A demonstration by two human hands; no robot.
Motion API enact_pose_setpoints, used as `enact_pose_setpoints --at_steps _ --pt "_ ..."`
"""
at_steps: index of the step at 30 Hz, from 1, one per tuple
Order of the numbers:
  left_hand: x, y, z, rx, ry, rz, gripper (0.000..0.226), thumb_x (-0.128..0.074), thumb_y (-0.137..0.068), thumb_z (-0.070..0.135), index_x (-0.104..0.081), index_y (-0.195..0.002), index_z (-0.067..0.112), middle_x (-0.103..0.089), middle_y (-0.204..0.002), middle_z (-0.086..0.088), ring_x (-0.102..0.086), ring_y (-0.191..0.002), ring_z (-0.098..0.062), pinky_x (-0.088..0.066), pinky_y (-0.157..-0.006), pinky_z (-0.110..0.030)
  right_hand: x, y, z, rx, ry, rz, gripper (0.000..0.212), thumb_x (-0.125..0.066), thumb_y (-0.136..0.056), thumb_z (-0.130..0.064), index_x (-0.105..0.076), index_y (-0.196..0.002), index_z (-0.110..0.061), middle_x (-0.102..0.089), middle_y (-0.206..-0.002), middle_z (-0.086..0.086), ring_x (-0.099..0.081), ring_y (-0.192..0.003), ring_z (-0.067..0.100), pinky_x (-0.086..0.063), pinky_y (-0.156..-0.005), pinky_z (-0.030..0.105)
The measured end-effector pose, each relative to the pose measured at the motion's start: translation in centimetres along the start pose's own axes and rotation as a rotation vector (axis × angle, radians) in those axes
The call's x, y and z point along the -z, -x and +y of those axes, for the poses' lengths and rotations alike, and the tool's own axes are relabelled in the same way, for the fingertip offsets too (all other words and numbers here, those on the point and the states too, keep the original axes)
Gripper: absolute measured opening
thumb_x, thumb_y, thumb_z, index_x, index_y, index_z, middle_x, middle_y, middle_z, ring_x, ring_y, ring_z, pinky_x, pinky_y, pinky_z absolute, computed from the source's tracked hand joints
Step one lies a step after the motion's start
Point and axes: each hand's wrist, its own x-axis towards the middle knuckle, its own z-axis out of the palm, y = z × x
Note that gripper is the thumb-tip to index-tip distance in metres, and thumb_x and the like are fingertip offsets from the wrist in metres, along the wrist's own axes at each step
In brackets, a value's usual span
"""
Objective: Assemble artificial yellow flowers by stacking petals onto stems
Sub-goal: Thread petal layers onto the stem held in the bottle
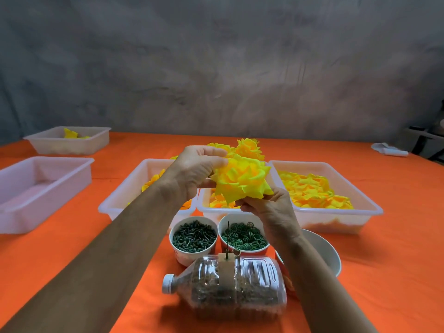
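1. Yellow fabric flower, layered petals, held above the middle tray. Its underside and any stem beneath it are hidden.
2. Left hand: fingers curled over the flower's left edge, thumb and fingertips pinching the petals.
3. Right hand: grips the flower from below; fingertips tucked under the petals, mostly hidden by them.
4. Middle tray, translucent white plastic: loose yellow-orange petals; contents largely covered by the hands and flower.
5. Right tray: a heap of loose yellow-orange petals.
6. Left-centre tray: some yellow-orange petals, mostly blocked by the left forearm.
7. Finished yellow flowers piled behind the trays, partly hidden by the left hand.
8. Large tray at far left, cut off by the frame edge; interior hard to make out.
9. Far-left rear tray: a few yellow pieces.
10. Paper cup: dark green stem pegs.
11. Second paper cup: green plastic rings.
12. White bowl on the right, partly behind the right forearm; contents not visible.
13. Clear plastic bottle lying on its side, white cap to the left, filled with dark granular material; a thin upright spike fixed on top.
14. Orange cloth-covered table under everything.
15. White object at far right, too small to identify.
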Motion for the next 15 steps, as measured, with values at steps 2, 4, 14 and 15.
enact_pose_setpoints --at_steps 2,4,14,15 --pt "-0.2 0.4 -0.3 0.070 0.080 0.036 0.023 -0.067 -0.086 0.031 -0.064 -0.096 0.010 -0.059 -0.087 -0.005 -0.057 -0.064 -0.013 -0.051 -0.045 -0.022 0.2 0.0 0.5 0.022 -0.040 0.037 0.022 -0.064 -0.079 0.009 -0.072 -0.076 -0.011 -0.068 -0.059 0.002 -0.063 -0.054 0.010 -0.052 -0.055 0.019" --pt "-0.4 0.8 -0.6 0.142 0.045 0.053 0.044 -0.071 -0.075 0.048 -0.062 -0.095 0.010 -0.059 -0.091 -0.006 -0.058 -0.072 -0.018 -0.053 -0.048 -0.026 0.2 0.0 0.9 0.060 -0.051 0.058 0.014 -0.063 -0.079 0.009 -0.071 -0.083 -0.002 -0.068 -0.061 0.001 -0.062 -0.057 0.011 -0.052 -0.058 0.020" --pt "-0.8 1.5 -1.6 -0.064 -0.070 0.140 0.022 -0.075 -0.075 0.000 -0.066 -0.096 0.001 -0.065 -0.083 -0.010 -0.061 -0.065 -0.015 -0.049 -0.050 -0.021 -0.5 -0.3 1.9 0.185 -0.033 0.012 0.036 -0.064 -0.073 0.020 -0.077 -0.071 -0.014 -0.073 -0.072 -0.005 -0.068 -0.068 0.005 -0.053 -0.062 0.018" --pt "-0.7 1.6 -1.6 -0.072 -0.034 0.125 0.019 -0.071 -0.079 0.001 -0.066 -0.098 0.000 -0.065 -0.082 -0.010 -0.062 -0.060 -0.012 -0.049 -0.049 -0.020 -0.5 -0.3 1.9 0.177 -0.044 0.014 0.038 -0.064 -0.073 0.019 -0.077 -0.071 -0.016 -0.073 -0.072 -0.005 -0.068 -0.068 0.005 -0.053 -0.062 0.018"
